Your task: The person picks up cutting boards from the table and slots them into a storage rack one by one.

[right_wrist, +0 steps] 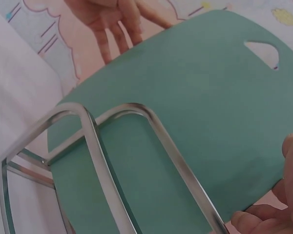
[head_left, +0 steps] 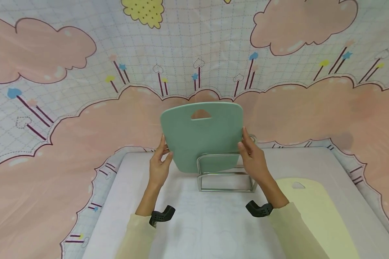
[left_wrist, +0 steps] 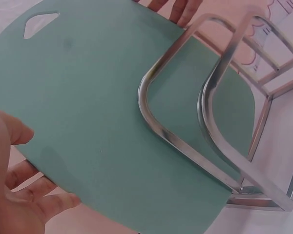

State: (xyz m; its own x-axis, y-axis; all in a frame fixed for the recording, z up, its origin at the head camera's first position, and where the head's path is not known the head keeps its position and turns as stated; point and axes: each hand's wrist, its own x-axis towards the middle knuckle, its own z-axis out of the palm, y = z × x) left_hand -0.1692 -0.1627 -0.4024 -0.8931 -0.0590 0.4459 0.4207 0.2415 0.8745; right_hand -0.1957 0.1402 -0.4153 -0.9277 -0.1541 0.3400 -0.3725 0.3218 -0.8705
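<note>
A green cutting board with a handle cutout at its top stands raised and slightly tilted at a metal wire rack. My left hand grips the board's left edge, thumb toward the front and fingers behind. At the opposite edge, my right hand holds the board, just above the rack's right side. In the left wrist view, the rack's curved bars cross in front of the lower part of the board. The right wrist view shows the board behind those bars as well.
A pale yellow cutting board lies flat on the white table, to the right of the rack and partly under the right sleeve. Behind the table hangs a cloth printed with clouds. Each wrist carries a black camera mount.
</note>
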